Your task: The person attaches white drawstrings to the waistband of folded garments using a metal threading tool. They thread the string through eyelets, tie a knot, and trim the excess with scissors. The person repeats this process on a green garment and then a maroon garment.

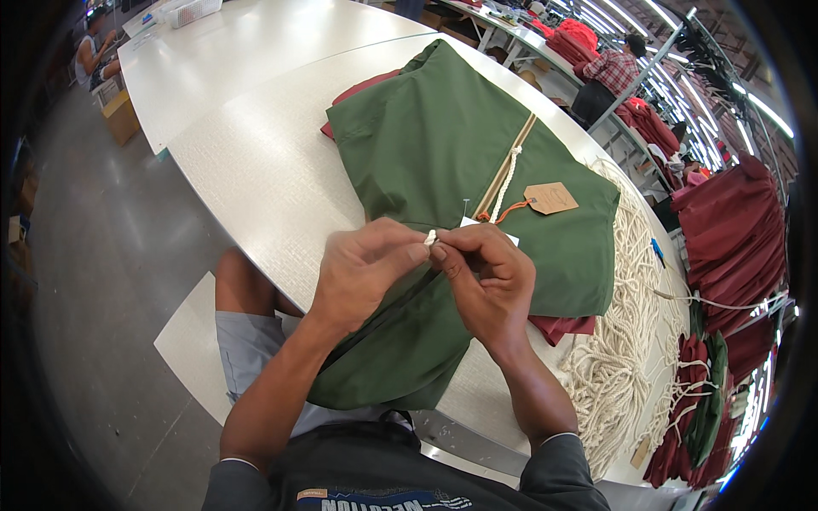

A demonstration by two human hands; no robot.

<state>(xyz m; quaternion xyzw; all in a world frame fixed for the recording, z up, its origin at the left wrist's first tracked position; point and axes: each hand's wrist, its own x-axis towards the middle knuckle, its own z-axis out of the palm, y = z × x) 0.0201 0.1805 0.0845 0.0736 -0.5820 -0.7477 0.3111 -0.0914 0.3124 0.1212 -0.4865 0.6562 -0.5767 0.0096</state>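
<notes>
Closest in, at the lower edge of the green cloth (545, 255), a person in a dark shirt (358, 468) has both bare forearms reaching up over it. The left hand (358, 274) pinches a short end of white cord (430, 238) between thumb and finger, and the right hand (494, 277) pinches at the same end, the fingertips of both almost meeting. The cord end sits just above the middle of the green cloth (what the right palm covers, I cannot tell).

Beyond the hands, another white rope (506, 183) runs along a tan-edged slit in the green cloth. A brown tag (552, 198) on an orange string (514, 208) lies on the cloth, right of that slit. Dark red fabric (567, 328) peeks out from under the green cloth, which lies on a pale counter (247, 162).

Right of the green cloth spreads a heap of loose cream cords (618, 358). Farther right hangs maroon cloth (737, 238). Well past the green cloth, a co-worker in a checked shirt (612, 68) stands at another table.
</notes>
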